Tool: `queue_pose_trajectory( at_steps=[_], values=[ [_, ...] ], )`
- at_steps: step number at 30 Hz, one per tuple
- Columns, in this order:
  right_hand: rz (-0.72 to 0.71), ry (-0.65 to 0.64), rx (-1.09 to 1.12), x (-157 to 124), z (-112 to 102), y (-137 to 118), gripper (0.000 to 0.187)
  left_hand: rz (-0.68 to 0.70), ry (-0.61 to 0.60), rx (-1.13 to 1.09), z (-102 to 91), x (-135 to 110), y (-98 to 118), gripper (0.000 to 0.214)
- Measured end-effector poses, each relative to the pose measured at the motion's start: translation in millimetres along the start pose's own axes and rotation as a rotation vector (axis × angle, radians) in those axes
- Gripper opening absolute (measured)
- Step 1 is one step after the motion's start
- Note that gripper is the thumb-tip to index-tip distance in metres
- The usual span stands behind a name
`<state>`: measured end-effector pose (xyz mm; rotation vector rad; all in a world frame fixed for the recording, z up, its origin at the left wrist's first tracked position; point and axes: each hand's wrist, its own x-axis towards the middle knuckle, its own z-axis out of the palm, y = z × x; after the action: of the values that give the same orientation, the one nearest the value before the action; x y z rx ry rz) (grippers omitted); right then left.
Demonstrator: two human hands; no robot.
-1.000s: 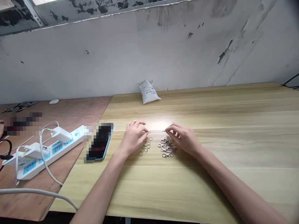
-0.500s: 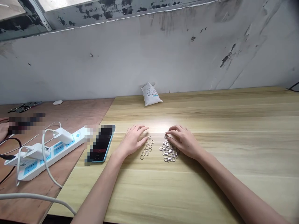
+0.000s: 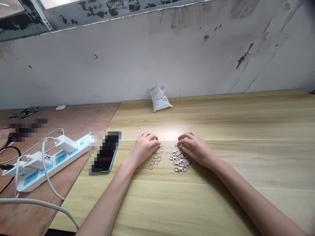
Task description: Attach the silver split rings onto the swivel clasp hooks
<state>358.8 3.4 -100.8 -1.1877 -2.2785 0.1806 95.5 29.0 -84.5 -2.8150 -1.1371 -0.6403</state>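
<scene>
My left hand rests curled on the pale wood-grain table, its fingertips at the top of a loose group of small metal split rings. My right hand lies curled at the upper right edge of a heap of silver lobster-claw clasps, partly covering it. The fingertips of both hands are turned under and hidden, so I cannot tell whether they hold a small piece. The rings and clasps lie apart, with a narrow strip of table between them.
A blurred phone in a blue case lies left of my left hand. Beyond the table edge, a white power strip with plugged-in chargers and cables sits on a plywood board. A white sack leans against the wall.
Both hands have lowered from raised pinching poses to rest beside the piles. The thin item seen at my right fingers a second ago no longer shows. The view has shifted slightly.
</scene>
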Motion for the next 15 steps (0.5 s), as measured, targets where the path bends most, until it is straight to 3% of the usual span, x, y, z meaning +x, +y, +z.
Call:
queue_pose_trajectory(
  at_steps=[6, 15],
  values=[
    [0.091, -0.022, 0.095, 0.0, 0.6, -5.3, 0.01, 0.084, 0.027, 0.004, 4.5, -0.7, 1.3, 0.013],
    [0.119, -0.032, 0.123, -1.2, -0.9, -7.4, 0.008, 0.013, -0.019, 0.107, 3.0, 6.4, 10.2, 0.013]
  ],
)
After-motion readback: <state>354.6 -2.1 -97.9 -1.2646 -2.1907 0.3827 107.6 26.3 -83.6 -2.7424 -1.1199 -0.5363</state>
